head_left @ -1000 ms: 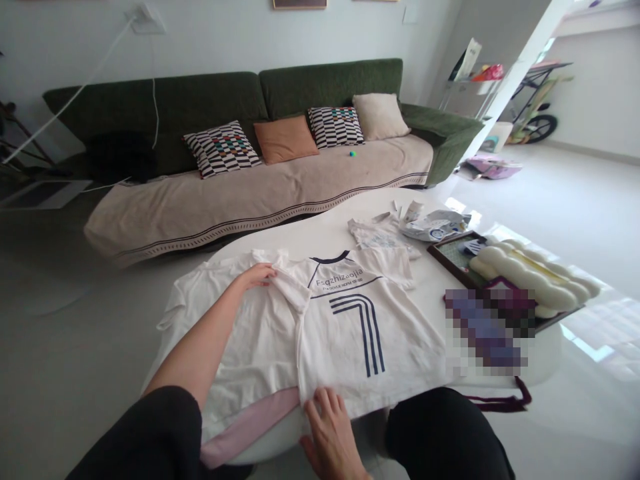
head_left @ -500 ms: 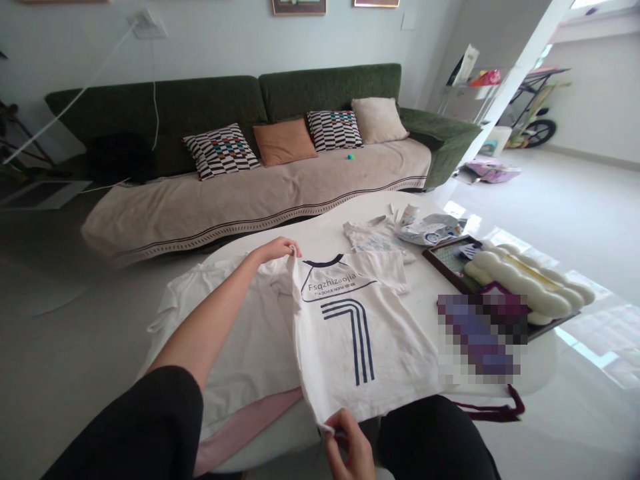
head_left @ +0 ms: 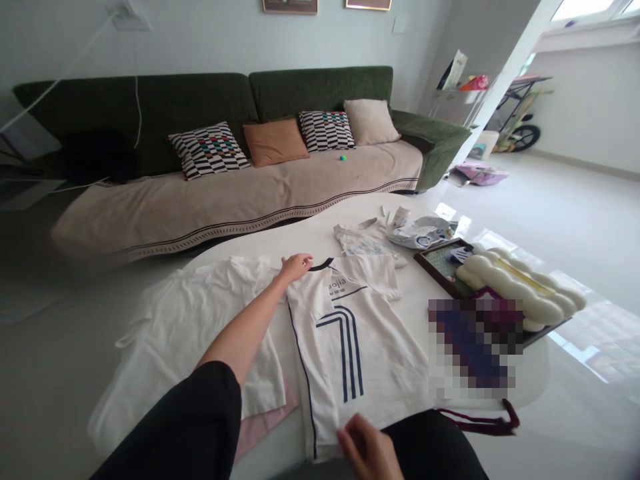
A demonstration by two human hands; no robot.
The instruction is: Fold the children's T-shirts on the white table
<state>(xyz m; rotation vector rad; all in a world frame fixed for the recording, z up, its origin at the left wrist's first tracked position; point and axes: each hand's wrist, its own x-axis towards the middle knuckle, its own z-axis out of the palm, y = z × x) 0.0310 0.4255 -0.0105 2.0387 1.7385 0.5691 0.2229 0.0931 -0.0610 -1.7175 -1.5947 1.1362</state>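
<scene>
A white T-shirt with a navy collar and a striped number 7 lies on the table, its left side folded inward over part of the lettering. My left hand is closed on the folded shoulder beside the collar. At the bottom hem, my right hand has its fingers curled in a pinch on the folded layer's corner; the fingertips are partly hidden. To the left lies another white garment, rumpled, with pink cloth showing under its lower edge.
The white table also bears a small printed shirt, a silvery plastic package, and a dark-rimmed tray with a puffy cream object. A purple strap hangs over the near edge. Behind stands a green sofa.
Both hands have brought the T-shirt's left side over to the right, covering part of the lettering. A navy side stripe now shows along the fold. The view has shifted slightly.
</scene>
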